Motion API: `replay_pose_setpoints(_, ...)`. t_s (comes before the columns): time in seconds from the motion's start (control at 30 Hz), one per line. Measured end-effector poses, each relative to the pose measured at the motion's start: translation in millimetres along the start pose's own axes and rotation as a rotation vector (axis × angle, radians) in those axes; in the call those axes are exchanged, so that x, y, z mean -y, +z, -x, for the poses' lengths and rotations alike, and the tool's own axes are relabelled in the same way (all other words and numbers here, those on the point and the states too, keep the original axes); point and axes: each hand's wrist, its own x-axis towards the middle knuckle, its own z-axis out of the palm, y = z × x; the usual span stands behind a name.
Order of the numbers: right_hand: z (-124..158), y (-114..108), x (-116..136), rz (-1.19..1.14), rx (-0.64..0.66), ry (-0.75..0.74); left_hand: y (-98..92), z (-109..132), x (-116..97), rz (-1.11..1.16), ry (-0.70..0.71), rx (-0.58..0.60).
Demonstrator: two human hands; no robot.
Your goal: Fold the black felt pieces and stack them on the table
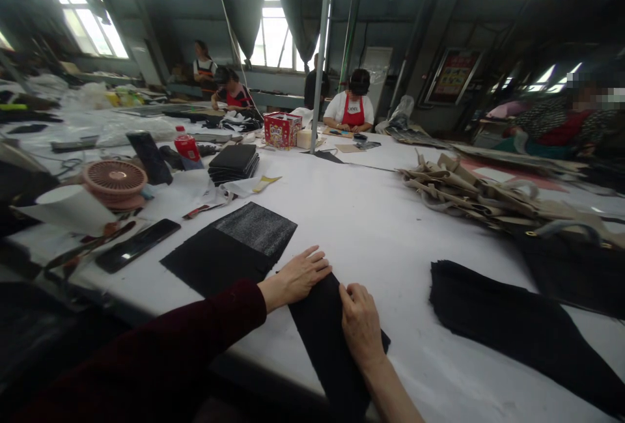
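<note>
A long black fabric piece [319, 335] lies in front of me, its lower end reaching over the table's near edge. My left hand [299, 277] rests flat across its upper end, fingers stretched out. On its right edge my right hand [360, 322] is closed, thumb and curled fingers pinching the cloth; the fingertips are partly hidden. Just left of my left hand lies another black fabric piece [205, 259], with a speckled grey patch [256, 228] on its upper part. A third dark cloth [508, 319] spreads out to the right.
The white table [361, 208] carries a phone [139, 245], a pink fan [115, 182], a red-labelled bottle [187, 148] and a stack of black pieces [234, 163] on the left. Beige strips [469, 189] are heaped at right. A metal pole [322, 52] rises beyond; several people work around.
</note>
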Motion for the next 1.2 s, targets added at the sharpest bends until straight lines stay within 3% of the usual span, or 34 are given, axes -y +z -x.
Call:
replay_pose_setpoints(0.63, 15, -16, 0, -0.025, 0.041, 0.063, -2.8, -4, -12, 0.044, 0.089, 0.056)
replay_pose_setpoints(1.2, 34, -28, -6, -0.021, -0.016, 0.052, -3.6, -8, -27, 0.016, 0.146, 0.078)
